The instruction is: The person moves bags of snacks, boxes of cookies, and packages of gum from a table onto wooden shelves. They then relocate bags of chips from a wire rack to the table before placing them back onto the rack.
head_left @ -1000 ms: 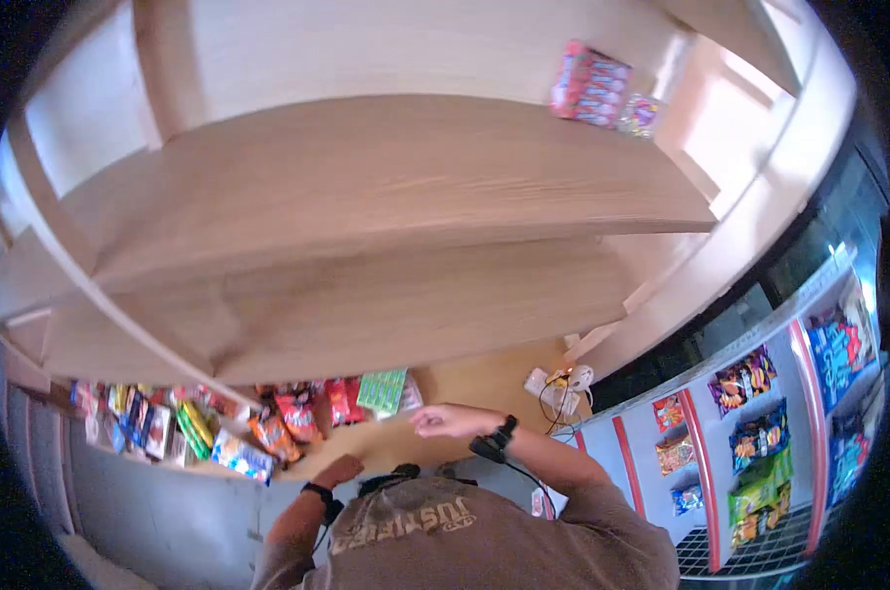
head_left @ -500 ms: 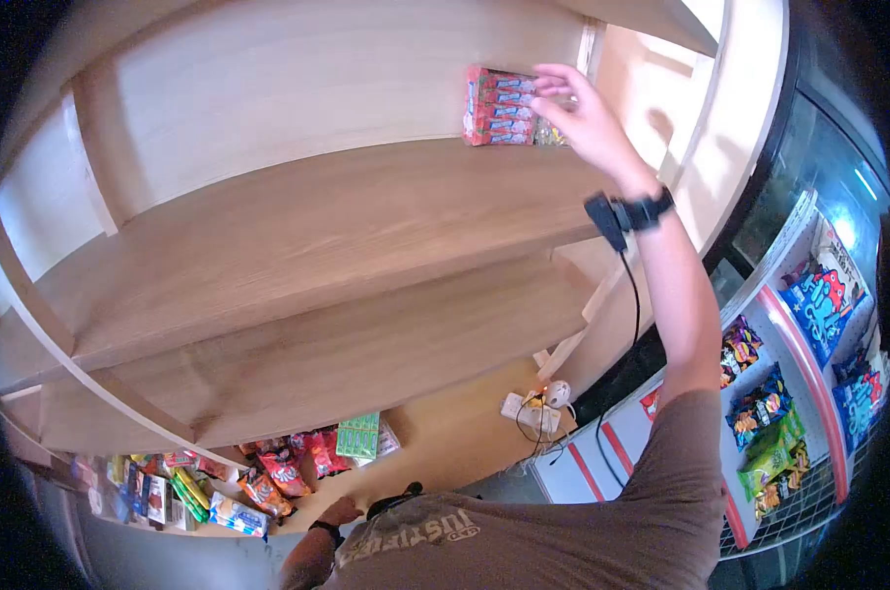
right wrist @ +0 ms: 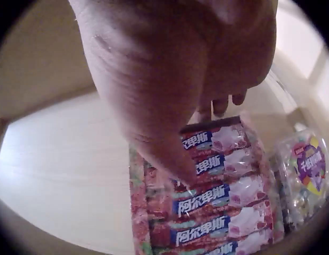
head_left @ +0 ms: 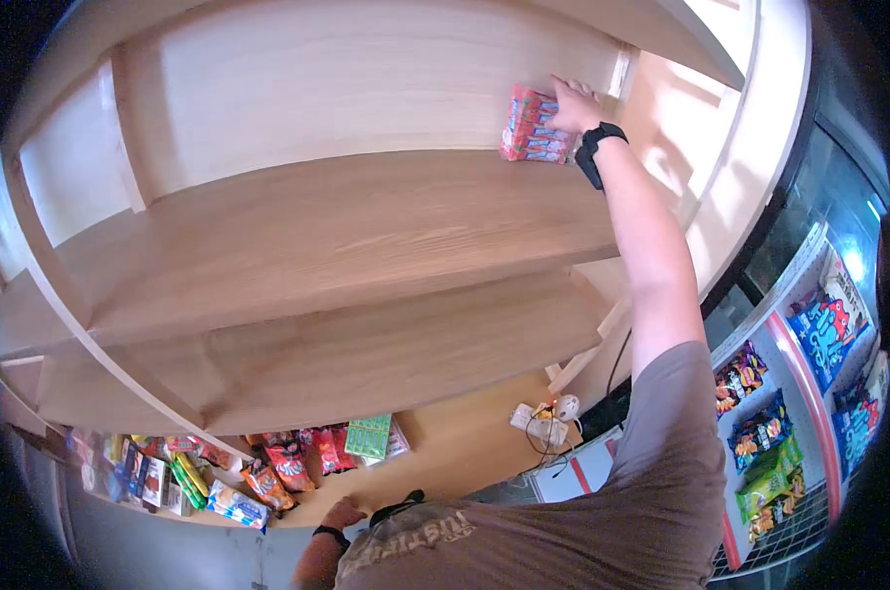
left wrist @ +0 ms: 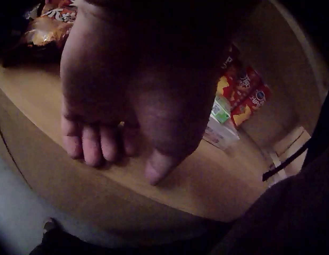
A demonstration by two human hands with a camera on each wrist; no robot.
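Note:
My right hand is at the back right of the upper shelf, on a pink-and-red pack of candy sticks. In the right wrist view the thumb lies across the front of this wrapped candy pack, while the fingers reach behind its top edge. Beside the pack stands a clear box of small candies with a purple heart label. My left hand is low at the front edge of the wooden bottom board, its fingers loosely curled with nothing in them.
Snack bags and a green pack lie along the bottom board. A power strip with cables sits at its right end. A rack of chip bags stands to the right. An upright post crosses the shelves at left.
My right hand has risen from the bottom board to the upper shelf and now grips the candy pack. The left hand stays low by the board's edge. The head view has shifted.

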